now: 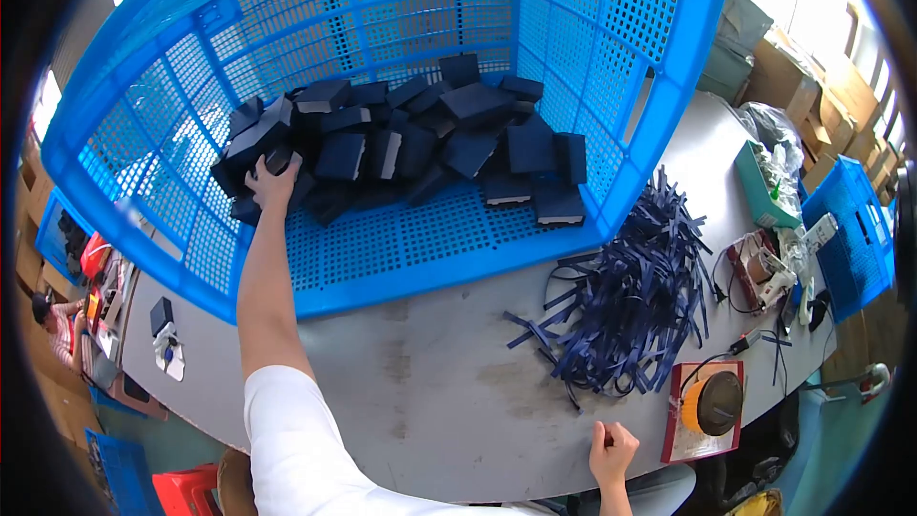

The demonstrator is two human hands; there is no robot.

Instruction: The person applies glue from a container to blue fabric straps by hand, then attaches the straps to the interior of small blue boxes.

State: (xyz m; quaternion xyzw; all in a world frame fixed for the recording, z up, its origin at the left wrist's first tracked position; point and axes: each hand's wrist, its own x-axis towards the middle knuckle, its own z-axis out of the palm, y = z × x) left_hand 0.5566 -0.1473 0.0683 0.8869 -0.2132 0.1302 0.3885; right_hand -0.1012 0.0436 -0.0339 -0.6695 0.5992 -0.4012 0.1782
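A large blue plastic crate [420, 277] lies tipped on the grey table, its opening toward me. Many dark navy boxes [341, 156] are heaped inside it. My left hand [274, 180] reaches into the crate at the left of the heap, its fingers curled round a dark box [278, 159]. Near the table's front edge, my right hand [612, 449] is closed, with nothing visible in it. Beyond it, to the right of the crate, lies a tangled pile of navy ribbons [630, 301].
On the right stand a red-edged board with a round orange-and-black device [714, 403], a green tray [764, 186], cables and a blue basket [850, 234]. A small dark box [161, 315] lies at left. A person [65, 330] sits far left, near a red stool [187, 490].
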